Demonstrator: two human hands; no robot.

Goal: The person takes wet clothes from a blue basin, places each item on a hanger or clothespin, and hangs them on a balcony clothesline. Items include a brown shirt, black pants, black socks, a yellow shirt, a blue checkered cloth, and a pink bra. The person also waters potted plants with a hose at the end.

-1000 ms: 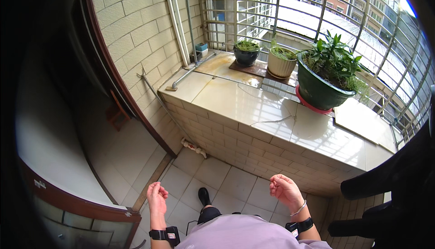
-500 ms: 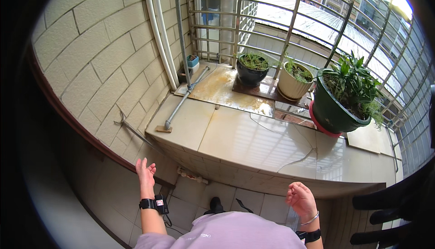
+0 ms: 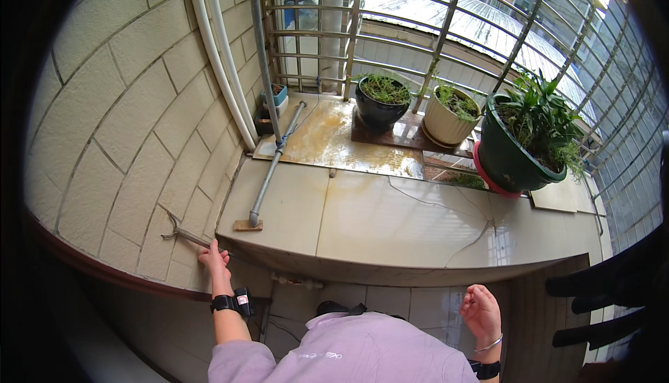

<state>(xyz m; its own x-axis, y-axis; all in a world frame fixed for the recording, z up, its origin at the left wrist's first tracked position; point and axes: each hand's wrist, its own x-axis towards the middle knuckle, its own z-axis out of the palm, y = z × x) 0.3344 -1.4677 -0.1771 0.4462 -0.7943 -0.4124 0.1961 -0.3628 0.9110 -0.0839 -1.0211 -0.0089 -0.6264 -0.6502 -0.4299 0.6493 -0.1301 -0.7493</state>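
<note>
A thin pole [image 3: 192,237] with a forked hook at its upper end leans at the tiled wall, left of the ledge. My left hand [image 3: 217,263] is at this pole, its fingers closed around the shaft below the hook. Part of the shaft is hidden behind the fingers, and its lower end is hard to make out beside the ledge. My right hand [image 3: 481,309] hangs in front of the ledge on the right, fingers curled in, with nothing visible in them. It touches nothing.
A tiled ledge [image 3: 390,226] with a cracked tile runs ahead. On it stand a black pot [image 3: 380,111], a cream pot [image 3: 446,125] and a large green pot [image 3: 516,156] with plants. A grey pipe [image 3: 268,174] lies at left; metal bars [image 3: 404,29] rise behind.
My left hand has moved to the pole and closed on it. The view has shifted closer to the ledge. My right hand appears slightly lower and further right, still curled.
</note>
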